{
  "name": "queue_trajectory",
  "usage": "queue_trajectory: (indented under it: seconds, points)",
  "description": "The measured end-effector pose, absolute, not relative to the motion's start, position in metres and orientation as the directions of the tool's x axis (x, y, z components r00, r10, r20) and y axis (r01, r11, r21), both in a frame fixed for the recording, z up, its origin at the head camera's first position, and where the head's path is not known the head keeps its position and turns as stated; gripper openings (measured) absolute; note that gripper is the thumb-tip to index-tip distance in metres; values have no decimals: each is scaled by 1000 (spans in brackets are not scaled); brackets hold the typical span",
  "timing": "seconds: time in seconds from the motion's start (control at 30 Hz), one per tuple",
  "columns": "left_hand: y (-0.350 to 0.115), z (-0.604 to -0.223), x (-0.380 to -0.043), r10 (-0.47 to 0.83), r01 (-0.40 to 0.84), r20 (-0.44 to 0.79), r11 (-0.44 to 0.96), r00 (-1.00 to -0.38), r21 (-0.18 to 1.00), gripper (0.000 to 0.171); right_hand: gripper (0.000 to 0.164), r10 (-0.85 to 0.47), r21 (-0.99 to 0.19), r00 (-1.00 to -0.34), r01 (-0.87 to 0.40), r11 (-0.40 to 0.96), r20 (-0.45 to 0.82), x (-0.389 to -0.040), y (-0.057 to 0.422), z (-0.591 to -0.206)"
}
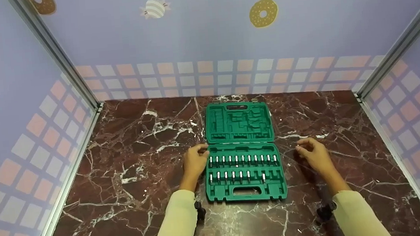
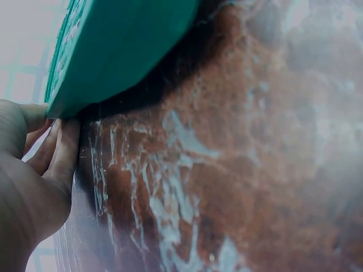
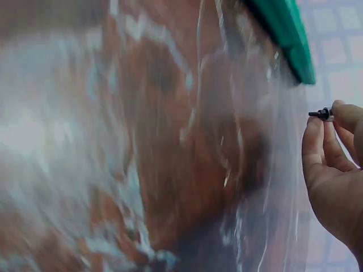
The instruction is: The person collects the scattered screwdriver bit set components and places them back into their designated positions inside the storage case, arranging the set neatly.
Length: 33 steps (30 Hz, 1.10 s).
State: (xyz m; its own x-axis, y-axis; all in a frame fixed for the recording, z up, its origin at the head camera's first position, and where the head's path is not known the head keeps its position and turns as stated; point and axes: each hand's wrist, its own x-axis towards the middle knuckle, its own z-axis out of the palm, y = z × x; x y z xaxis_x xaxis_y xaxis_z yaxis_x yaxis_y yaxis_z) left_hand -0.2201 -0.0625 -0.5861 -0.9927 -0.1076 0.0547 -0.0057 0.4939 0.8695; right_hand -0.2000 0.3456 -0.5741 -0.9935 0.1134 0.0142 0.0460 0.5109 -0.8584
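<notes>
A green tool case lies spread flat on the table, its lid folded back away from me. Two rows of metal bit sockets stand in the near half, with gaps at the right of the front row. My left hand grips the case's left edge near the hinge, thumb and fingers at its corner in the left wrist view. To the right of the case, my right hand is raised off the table. Between thumb and fingertips it pinches a small bit socket with a dark tip and silver body.
The case lid holds moulded slots and a handle cutout. Beneath everything is a dark red marble-patterned table. Patterned walls enclose it at the back and both sides, with metal strips along the corners.
</notes>
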Motion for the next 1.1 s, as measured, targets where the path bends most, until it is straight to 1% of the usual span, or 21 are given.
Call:
queue_trajectory:
  seconds: [0.2, 0.47, 0.57, 0.67, 0.87, 1.1]
  points:
    - [-62, -585, -221, -111, 7, 72, 500, -991, 866, 19, 29, 90, -929, -995, 6, 370, 29, -191, 331, -567]
    - [-62, -586, -221, -120, -4, 66, 509, -991, 861, 19, 25, 68, -962, -997, -11, 274, 30, -180, 309, -559]
    - [-62, -587, -221, -122, -11, 60, 511, -991, 860, 19, 25, 36, -973, -998, -36, 226, 46, -176, 302, -558]
    - [-62, -586, -221, -124, -15, 57, 511, -991, 859, 19, 23, -5, -977, -999, -54, 208, 54, -173, 295, -560]
    - [-62, -587, -220, -120, -17, 52, 510, -991, 860, 20, 20, -98, -969, -994, -74, 237, 52, -167, 283, -559]
    - [-62, -587, -221, -118, -7, 62, 509, -991, 861, 20, 20, -235, -934, -970, -146, 326, 70, -162, 270, -557]
